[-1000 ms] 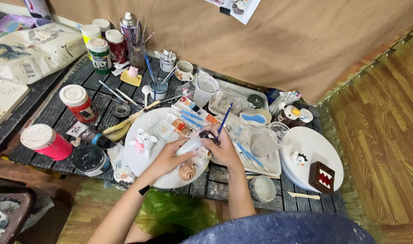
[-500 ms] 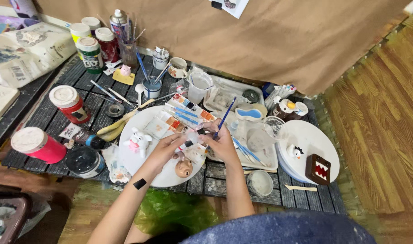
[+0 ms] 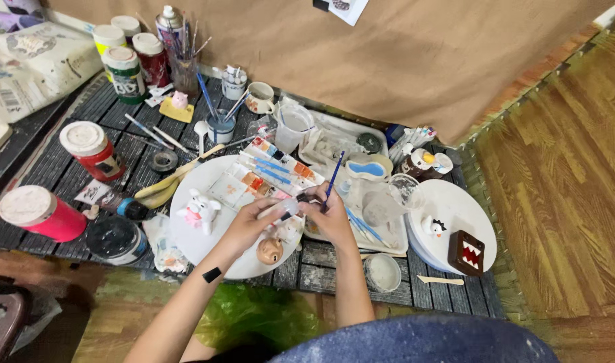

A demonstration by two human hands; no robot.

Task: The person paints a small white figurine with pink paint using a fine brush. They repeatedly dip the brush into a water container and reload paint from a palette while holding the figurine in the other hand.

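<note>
My left hand [image 3: 249, 227] holds a small white paint tube [image 3: 278, 210] over the round white plate [image 3: 196, 245]. My right hand [image 3: 331, 214] meets it at the tube's dark cap end and also grips a thin blue-handled paintbrush [image 3: 334, 176] that points up and away. A small white and pink pig figure [image 3: 198, 212] stands on the plate left of my left hand. A tan clay head [image 3: 270, 251] lies on the plate just below my hands. A paint palette [image 3: 264, 176] with orange and blue wells rests beyond my fingers.
Jars with white lids [image 3: 91, 149] and a pink jar [image 3: 38, 213] stand at the left. A cup of brushes [image 3: 220, 126] and a clear beaker [image 3: 295, 126] sit behind. At the right, a white plate [image 3: 452, 208] carries a brown square figure [image 3: 467, 252]. Wood floor lies at the right.
Both hands stay together at the tube over the plate. The view has shifted slightly, so the table sits a little lower and more to the right in the frame.
</note>
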